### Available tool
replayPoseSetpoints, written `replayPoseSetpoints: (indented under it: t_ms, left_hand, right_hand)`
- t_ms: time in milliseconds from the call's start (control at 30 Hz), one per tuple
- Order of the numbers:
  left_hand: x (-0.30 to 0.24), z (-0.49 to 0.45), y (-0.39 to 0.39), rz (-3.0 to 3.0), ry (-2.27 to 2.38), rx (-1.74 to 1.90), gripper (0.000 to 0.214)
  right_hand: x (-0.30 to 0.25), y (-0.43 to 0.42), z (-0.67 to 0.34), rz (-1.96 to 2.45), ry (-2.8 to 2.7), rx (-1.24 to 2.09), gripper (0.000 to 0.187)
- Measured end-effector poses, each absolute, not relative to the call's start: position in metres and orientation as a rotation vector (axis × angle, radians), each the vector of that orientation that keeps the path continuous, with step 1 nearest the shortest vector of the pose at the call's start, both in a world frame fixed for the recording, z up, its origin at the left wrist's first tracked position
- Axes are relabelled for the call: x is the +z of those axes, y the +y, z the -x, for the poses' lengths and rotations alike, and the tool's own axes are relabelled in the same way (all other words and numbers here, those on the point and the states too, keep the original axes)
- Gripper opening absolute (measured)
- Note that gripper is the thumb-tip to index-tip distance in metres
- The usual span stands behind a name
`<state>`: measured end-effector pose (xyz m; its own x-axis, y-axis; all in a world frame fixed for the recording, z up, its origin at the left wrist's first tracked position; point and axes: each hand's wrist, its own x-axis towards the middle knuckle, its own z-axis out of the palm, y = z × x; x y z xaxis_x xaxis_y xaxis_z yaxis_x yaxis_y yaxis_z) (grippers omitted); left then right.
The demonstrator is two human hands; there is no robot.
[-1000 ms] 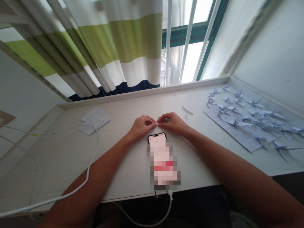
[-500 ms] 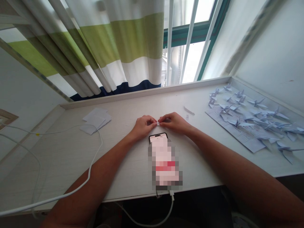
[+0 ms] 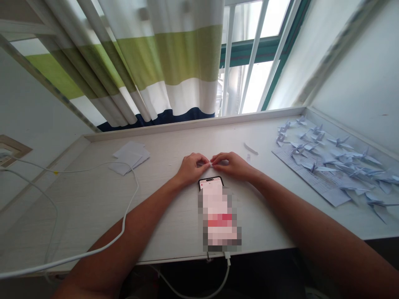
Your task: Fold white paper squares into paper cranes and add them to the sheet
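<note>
Just beyond the phone, my left hand [image 3: 193,166] and my right hand [image 3: 230,165] meet fingertip to fingertip over the desk. Both are closed in a pinch on a tiny piece of white paper [image 3: 211,164], mostly hidden by the fingers; its shape is too small to make out. A phone [image 3: 216,207] with a lit, partly blurred screen lies between my forearms, a white cable plugged into its near end. To the right of my right hand lie a curved paper strip [image 3: 251,148] and a small scrap [image 3: 248,157].
Several folded paper cranes [image 3: 314,167] cover the right of the desk [image 3: 174,199], some on a printed sheet [image 3: 327,193]. Square paper sheets [image 3: 127,158] lie at the left. A white cable [image 3: 126,216] loops across my left forearm. A raised ledge [image 3: 162,126] edges the back, below the curtain [image 3: 187,58].
The whole view has shifted slightly, so things sit a little further right and lower. Both hands still pinch the small paper, their fingertips now closer together over it.
</note>
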<state>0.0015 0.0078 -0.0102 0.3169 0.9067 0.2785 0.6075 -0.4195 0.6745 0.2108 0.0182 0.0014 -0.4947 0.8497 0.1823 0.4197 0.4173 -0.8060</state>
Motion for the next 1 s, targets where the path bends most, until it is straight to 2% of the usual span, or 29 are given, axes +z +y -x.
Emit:
replayPoseSetpoints:
  t_ms: [333, 533, 767, 1000]
  left_hand:
    - [-0.008, 0.008, 0.003, -2.715, 1.142, 0.757, 0.017]
    - [-0.004, 0.009, 0.002, -2.823, 1.013, 0.690, 0.022]
    - [-0.009, 0.003, 0.003, -2.519, 1.104, 0.758, 0.017]
    - [-0.012, -0.004, 0.001, -1.958, 1.207, 0.975, 0.006]
  right_hand:
    - [0.006, 0.008, -0.214, 1.033, -2.353, 0.724, 0.016]
    - [0.006, 0.008, -0.212, 0.961, -2.469, 0.411, 0.015]
    - [0.008, 0.003, -0.207, 1.005, -2.616, 0.213, 0.019]
    - [0.004, 0.004, -0.201, 1.180, -2.422, 0.418, 0.012]
